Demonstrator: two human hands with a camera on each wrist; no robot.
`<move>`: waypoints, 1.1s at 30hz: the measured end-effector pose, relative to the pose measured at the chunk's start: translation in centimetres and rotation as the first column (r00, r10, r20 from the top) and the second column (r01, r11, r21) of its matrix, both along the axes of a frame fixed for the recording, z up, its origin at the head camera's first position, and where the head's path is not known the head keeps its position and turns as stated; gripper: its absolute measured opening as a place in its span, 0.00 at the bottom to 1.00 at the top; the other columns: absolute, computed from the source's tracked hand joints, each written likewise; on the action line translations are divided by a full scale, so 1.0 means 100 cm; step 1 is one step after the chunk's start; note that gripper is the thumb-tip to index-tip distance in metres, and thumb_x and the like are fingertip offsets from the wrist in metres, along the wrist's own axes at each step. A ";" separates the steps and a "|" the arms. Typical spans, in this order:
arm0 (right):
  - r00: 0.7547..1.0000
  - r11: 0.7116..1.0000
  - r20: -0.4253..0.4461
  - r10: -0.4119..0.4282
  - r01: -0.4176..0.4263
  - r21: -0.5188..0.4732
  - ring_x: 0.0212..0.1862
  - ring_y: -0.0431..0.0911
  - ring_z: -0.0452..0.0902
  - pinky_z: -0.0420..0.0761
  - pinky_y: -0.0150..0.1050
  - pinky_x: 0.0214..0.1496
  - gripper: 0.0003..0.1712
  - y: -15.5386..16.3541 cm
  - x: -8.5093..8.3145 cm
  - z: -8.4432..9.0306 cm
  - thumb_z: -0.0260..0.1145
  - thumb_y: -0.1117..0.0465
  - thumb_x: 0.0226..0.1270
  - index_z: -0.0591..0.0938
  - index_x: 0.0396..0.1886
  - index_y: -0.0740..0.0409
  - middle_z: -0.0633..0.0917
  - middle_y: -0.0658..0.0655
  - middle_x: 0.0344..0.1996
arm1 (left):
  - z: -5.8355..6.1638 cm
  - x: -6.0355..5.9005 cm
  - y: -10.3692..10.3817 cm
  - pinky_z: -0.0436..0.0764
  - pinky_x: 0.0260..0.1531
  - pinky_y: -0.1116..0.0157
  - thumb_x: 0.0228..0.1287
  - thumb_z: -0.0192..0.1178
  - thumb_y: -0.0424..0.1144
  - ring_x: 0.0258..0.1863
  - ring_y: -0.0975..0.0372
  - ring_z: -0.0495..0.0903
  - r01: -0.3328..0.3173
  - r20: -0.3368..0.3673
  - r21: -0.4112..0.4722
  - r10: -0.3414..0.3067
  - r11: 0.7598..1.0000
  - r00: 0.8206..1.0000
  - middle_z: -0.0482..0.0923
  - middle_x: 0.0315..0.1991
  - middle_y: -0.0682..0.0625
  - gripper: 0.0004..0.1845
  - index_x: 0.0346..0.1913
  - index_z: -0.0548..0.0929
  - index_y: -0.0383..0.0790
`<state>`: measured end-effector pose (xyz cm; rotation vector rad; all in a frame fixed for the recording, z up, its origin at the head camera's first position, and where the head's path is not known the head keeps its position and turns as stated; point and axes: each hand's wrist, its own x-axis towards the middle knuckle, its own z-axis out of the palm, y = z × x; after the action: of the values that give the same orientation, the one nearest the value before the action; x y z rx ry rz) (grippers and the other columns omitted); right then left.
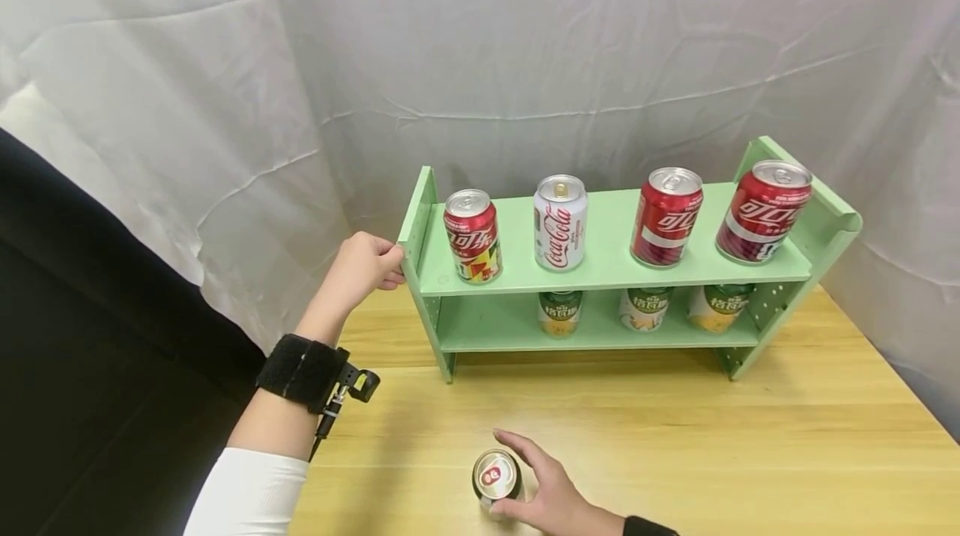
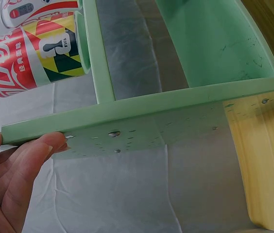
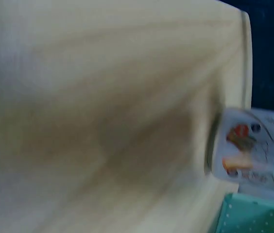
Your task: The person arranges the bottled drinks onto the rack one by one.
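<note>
Backdrop: creased white cloth [image 1: 525,44] hung behind and to both sides; a dark panel at far left.
Surface: pale wooden table [image 1: 750,453], straight grain, smooth matt top.
Shelf: mint-green two-tier shelf [image 1: 615,273] of flat painted board, standing at the back of the table; its end panel shows small screw heads and a scatter of dots in the left wrist view.
Top tier: four upright cans, well apart: a red can with a chequered patch [image 1: 472,236], a white cola can [image 1: 559,222], a red can [image 1: 666,216], and another red can [image 1: 763,209] at the right end.
Lower tier: three green-and-yellow cans [image 1: 645,308], partly hidden by the upper board.
Left hand: left hand [image 1: 362,265] grips the left end panel of the shelf, fingers curled round its front edge, thumb flat against the outer face.
Right hand: right hand [image 1: 543,490] wraps the table can from its right, fingers curved round its side.
Table can: can on the table [image 1: 497,478], metal cylinder with a round silver lid bearing a red mark, near the front edge, well apart from the shelf.
Axis: long axis vertical, lid facing up.
Right wrist view: blurred; shows table grain and a pale printed can.
</note>
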<state>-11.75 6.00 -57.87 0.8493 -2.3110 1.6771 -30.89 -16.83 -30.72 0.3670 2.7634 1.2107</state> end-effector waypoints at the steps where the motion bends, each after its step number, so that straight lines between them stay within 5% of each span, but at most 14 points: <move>1: 1.000 1.000 0.013 0.012 -0.012 0.005 0.65 0.50 0.68 0.70 0.34 0.65 0.47 -0.001 0.001 -0.001 0.74 0.56 0.51 0.62 0.68 0.62 0.70 0.65 0.64 | 0.000 0.000 0.000 0.86 0.31 0.65 0.63 0.46 0.34 0.27 0.59 0.86 -0.001 0.000 0.000 0.001 1.000 1.000 0.84 0.35 0.33 0.18 0.38 0.84 0.25; 6: 1.000 0.999 0.019 0.017 -0.018 0.044 0.60 0.58 0.71 0.73 0.35 0.64 0.52 -0.005 0.001 -0.008 0.76 0.54 0.47 0.60 0.69 0.63 0.69 0.67 0.64 | 0.001 0.000 0.001 0.86 0.31 0.66 0.62 0.46 0.34 0.27 0.59 0.86 0.004 -0.006 0.003 -0.004 1.000 1.000 0.84 0.35 0.34 0.18 0.35 0.84 0.25; 15: 0.992 0.991 0.127 -0.028 0.011 0.134 0.58 0.47 0.74 0.76 0.45 0.61 0.54 -0.009 -0.004 -0.033 0.78 0.50 0.43 0.61 0.67 0.64 0.75 0.58 0.59 | 0.003 0.002 0.001 0.86 0.31 0.66 0.63 0.45 0.35 0.28 0.57 0.86 0.002 -0.010 -0.008 -0.002 1.000 1.000 0.84 0.35 0.34 0.19 0.39 0.84 0.25; 22: 0.982 0.989 0.188 -0.019 -0.009 0.144 0.54 0.42 0.76 0.79 0.42 0.57 0.48 -0.009 -0.004 -0.037 0.77 0.53 0.47 0.63 0.64 0.61 0.79 0.53 0.52 | 0.000 0.001 0.000 0.86 0.31 0.65 0.63 0.46 0.35 0.28 0.58 0.86 0.004 -0.005 0.000 -0.004 1.000 1.000 0.84 0.35 0.34 0.18 0.39 0.84 0.25; 33: 0.984 0.988 0.133 -0.119 0.104 0.117 0.50 0.40 0.78 0.80 0.38 0.54 0.44 -0.016 -0.002 -0.038 0.80 0.54 0.41 0.68 0.60 0.53 0.81 0.49 0.49 | 0.001 0.001 0.001 0.86 0.31 0.66 0.63 0.46 0.34 0.28 0.57 0.86 0.001 -0.004 -0.007 -0.001 1.000 1.000 0.84 0.34 0.34 0.18 0.37 0.84 0.25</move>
<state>-11.95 4.37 -61.65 0.6249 -2.5130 1.6246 -30.78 -16.76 -30.59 0.3708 2.7702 1.2004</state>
